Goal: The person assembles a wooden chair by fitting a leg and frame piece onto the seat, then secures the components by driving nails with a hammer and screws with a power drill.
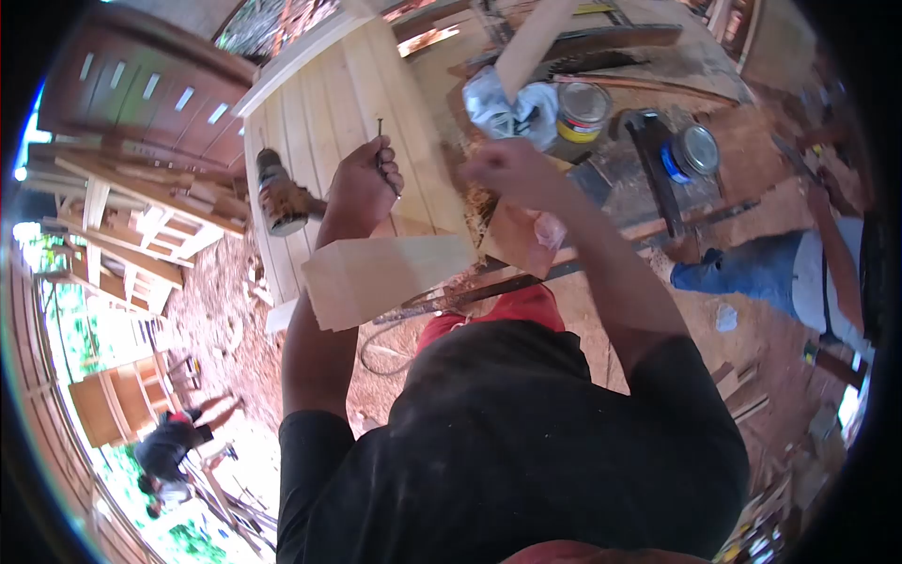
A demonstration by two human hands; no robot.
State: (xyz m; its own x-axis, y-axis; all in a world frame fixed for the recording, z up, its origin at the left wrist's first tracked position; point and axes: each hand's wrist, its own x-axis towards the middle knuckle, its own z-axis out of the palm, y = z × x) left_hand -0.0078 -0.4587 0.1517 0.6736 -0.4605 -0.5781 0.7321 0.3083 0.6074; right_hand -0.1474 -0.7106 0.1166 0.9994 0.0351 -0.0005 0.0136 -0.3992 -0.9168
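Observation:
My left hand [368,183] is closed around a thin dark metal rod [380,132], like a long nail or drill bit, which points away above the slatted wooden panel [319,113]. A pale wooden board [385,277] hides part of my left forearm. Beside that arm, a power drill [285,199] lies on the panel. Over the panel's right edge, my right hand [512,171] is curled like a fist and blurred by motion. Whether anything is inside it I cannot make out. Close beyond it are a crumpled plastic bag [507,108] and a blurred wooden piece [536,47].
On the bench to the right stand a yellow-labelled can [583,111] and a blue-labelled can [693,152], with a dark bar [656,169] between them. Another person [780,273] is at the far right. Timber frames [122,226] and a person bending [174,446] are at the left.

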